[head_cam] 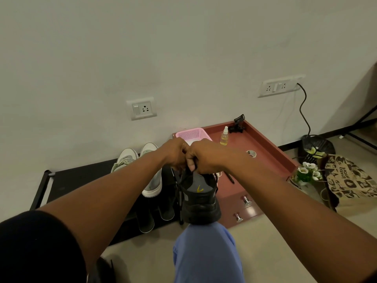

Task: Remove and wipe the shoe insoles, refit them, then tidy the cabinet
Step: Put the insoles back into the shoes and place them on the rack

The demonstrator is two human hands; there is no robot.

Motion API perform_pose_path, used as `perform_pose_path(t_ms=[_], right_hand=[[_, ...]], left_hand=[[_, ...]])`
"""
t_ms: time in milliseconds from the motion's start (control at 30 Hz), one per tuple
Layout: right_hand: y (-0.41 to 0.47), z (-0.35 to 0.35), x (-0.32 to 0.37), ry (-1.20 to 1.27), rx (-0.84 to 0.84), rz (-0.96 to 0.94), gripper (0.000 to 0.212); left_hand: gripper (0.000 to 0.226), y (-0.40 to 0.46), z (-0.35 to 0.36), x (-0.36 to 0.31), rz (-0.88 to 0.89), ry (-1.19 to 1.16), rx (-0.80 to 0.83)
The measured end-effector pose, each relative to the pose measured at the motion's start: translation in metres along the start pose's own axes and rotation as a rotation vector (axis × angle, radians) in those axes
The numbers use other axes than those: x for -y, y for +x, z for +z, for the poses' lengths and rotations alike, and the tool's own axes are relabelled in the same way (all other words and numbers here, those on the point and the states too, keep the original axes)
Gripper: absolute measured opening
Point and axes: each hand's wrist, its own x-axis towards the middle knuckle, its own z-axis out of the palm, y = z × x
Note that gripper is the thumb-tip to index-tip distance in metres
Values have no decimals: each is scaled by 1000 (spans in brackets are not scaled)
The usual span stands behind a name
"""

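Note:
A black sneaker (201, 201) with a grey heel patch and a yellow mark stands heel-down on my knee (206, 248). My left hand (175, 153) and my right hand (204, 157) meet above its opening, fingers curled and pinching its black laces (179, 193), which hang down the shoe's left side. The inside of the shoe and any insole are hidden by my hands. A pair of pale grey-green sneakers (151, 172) lies on the low black shoe rack (67, 180) to the left. Dark insole shapes (145, 219) lie at the rack's front edge.
A red-brown cabinet (263, 152) stands right of the rack, carrying a pink basket (193, 134), a small spray bottle (224, 136), a black clip stand (237, 125) and a tape roll (251, 153). White flowers (308, 170), a printed bag (350, 180) and a black bin (316, 148) sit on the floor right.

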Motion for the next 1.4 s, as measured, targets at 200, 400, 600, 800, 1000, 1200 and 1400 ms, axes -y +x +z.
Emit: perform_pose_path(t_ms=[200, 400, 600, 800, 1000, 1200, 1400], right_hand=[[-19, -34, 4, 133, -141, 78, 28], [-37, -71, 24, 194, -248, 63, 24], [-53, -96, 42, 220, -374, 18, 16], [-55, -101, 45, 233, -540, 19, 10], [-52, -102, 44, 310, -715, -15, 6], [-50, -101, 39, 433, -702, 26, 31], [-44, -97, 30, 495, -696, 20, 34]], left_hand=[[26, 3, 6, 8, -17, -158, 5], [23, 2, 11, 15, -26, -198, -21], [12, 8, 13, 9, -62, -120, -12], [18, 9, 18, 7, -73, -159, -42], [17, 12, 25, 13, -27, -109, -90], [16, 11, 28, 10, 43, -32, -136], [14, 11, 32, 13, 69, -40, -173]])
